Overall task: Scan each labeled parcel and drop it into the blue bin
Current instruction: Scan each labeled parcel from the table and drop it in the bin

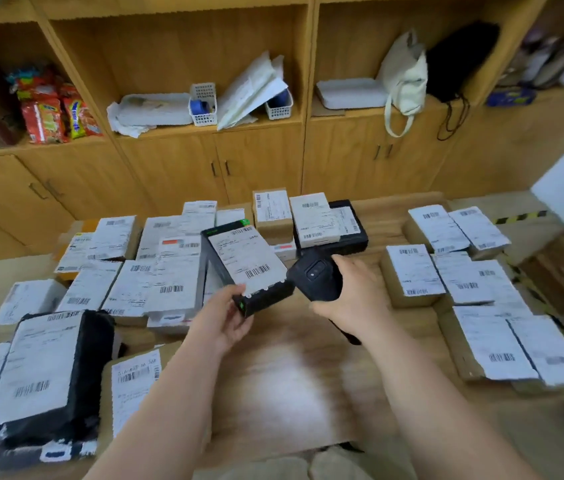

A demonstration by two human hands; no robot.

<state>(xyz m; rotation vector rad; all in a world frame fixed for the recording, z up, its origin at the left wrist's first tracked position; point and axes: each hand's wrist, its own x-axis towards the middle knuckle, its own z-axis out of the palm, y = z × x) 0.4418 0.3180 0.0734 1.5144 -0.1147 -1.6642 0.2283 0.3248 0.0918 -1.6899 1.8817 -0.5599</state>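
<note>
1. We see the left hand (225, 320) reaching in from the near edge, its forearm slanting toward the middle of the table (291, 375).
2. Its fingers curl under the near end of a black box (266, 297) with the thumb on the upper edge, a firm grasp.
3. The black box is held tilted above the table's middle, and its white label (244, 258) with barcodes faces up toward us.
4. The right hand (353, 296) comes in from the near right, fingers wrapped round a black scanner (315, 277).
5. The scanner's head sits just beside the near right corner of the box; we cannot tell whether they touch.
6. To the left, labelled parcels (128, 271) crowd the table edge to edge, with a black mailer bag (90, 368) nearest us.
7. To the right, brown boxes (394, 289) with white labels lie in a second cluster, leaving a bare strip of table under both forearms.
8. Behind the held box, at the far edge, stands a flat black carton (353, 242) with white-labelled packets on top.
9. A wooden cabinet (204, 161) runs along the far wall; its shelves hold snack packets (51, 109), white baskets (203, 103) and a pale tote bag (405, 74).
</note>
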